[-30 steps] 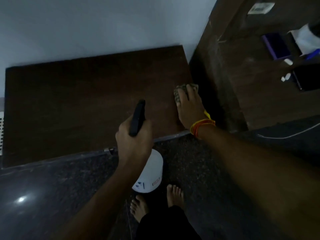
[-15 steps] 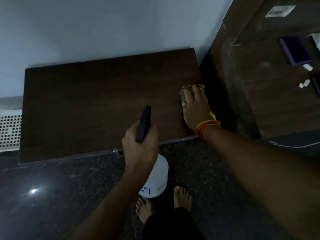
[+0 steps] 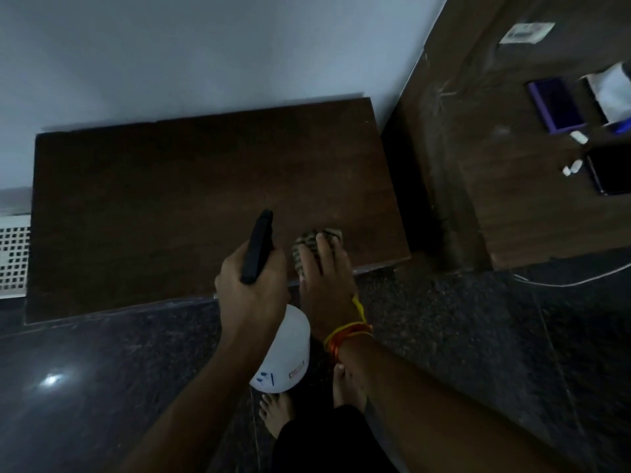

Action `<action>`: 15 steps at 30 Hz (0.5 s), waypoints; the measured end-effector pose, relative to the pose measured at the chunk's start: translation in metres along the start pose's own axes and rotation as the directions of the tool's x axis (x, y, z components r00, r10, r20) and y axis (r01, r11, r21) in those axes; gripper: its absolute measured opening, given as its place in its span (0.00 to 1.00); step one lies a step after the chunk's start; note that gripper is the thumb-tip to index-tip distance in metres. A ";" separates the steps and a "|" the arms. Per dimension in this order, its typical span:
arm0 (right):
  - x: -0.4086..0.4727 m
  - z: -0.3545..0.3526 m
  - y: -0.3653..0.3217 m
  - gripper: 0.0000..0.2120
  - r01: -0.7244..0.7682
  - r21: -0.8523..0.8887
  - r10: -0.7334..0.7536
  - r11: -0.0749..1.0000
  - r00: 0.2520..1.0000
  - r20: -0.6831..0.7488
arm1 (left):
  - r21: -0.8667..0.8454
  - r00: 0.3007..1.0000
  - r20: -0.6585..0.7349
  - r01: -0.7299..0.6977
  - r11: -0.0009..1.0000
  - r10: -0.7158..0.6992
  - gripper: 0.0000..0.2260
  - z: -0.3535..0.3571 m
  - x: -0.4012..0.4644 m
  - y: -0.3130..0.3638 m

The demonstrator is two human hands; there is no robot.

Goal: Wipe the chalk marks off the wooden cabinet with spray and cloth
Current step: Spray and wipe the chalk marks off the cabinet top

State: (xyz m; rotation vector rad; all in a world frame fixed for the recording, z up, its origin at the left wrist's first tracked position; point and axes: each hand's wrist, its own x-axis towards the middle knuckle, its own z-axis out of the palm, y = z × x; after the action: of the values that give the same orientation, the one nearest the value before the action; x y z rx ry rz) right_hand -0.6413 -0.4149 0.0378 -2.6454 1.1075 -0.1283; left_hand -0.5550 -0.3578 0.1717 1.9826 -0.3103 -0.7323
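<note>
The dark wooden cabinet top [image 3: 170, 206] lies below me against a white wall. My left hand [image 3: 252, 295] grips the black trigger head of a white spray bottle [image 3: 285, 356], held above the cabinet's front edge with the nozzle pointing toward the wall. My right hand [image 3: 324, 278] presses a striped cloth [image 3: 307, 245] flat on the wood near the front edge, right beside the bottle. I cannot make out chalk marks in the dim light.
A taller wooden unit [image 3: 454, 186] stands to the right. Further right, a desk [image 3: 532, 186] holds a purple item [image 3: 555, 105], white tissue and a dark device. A white vent grille [image 3: 13, 254] sits left. My bare feet stand on dark polished floor [image 3: 461, 336].
My right hand has slid the cloth from the cabinet's right edge leftward and toward the front edge, ending beside the spray bottle. The left hand has kept the bottle in about the same place.
</note>
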 end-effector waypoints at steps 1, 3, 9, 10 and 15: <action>-0.002 -0.002 0.005 0.25 0.022 -0.021 -0.022 1.000 1.000 0.016 | 0.010 1.000 0.002 -0.004 1.000 0.003 0.09 -0.002 -0.001 0.000; -0.007 -0.011 0.025 0.26 0.013 -0.047 -0.011 0.999 0.999 0.044 | 0.014 1.000 0.011 -0.005 1.000 0.005 0.09 -0.004 -0.004 0.001; -0.012 -0.028 0.084 0.23 -0.119 -0.099 0.121 0.988 0.993 0.013 | -0.031 0.999 0.053 0.008 0.999 -0.006 0.10 0.005 -0.003 -0.001; -0.011 -0.029 0.084 0.23 -0.115 -0.091 0.117 0.989 0.993 0.020 | -0.042 0.998 0.057 0.013 0.999 -0.010 0.10 0.007 -0.004 -0.001; 0.030 -0.027 0.083 0.24 -0.155 -0.085 0.154 0.984 0.988 -0.015 | -0.058 0.996 0.085 0.044 0.997 -0.039 0.12 0.014 -0.005 0.000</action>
State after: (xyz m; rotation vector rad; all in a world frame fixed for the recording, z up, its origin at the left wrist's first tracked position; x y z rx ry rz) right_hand -0.6822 -0.4978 0.0395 -2.6222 1.3447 -0.0627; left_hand -0.5676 -0.3656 0.1685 1.9106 -0.2942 -0.8434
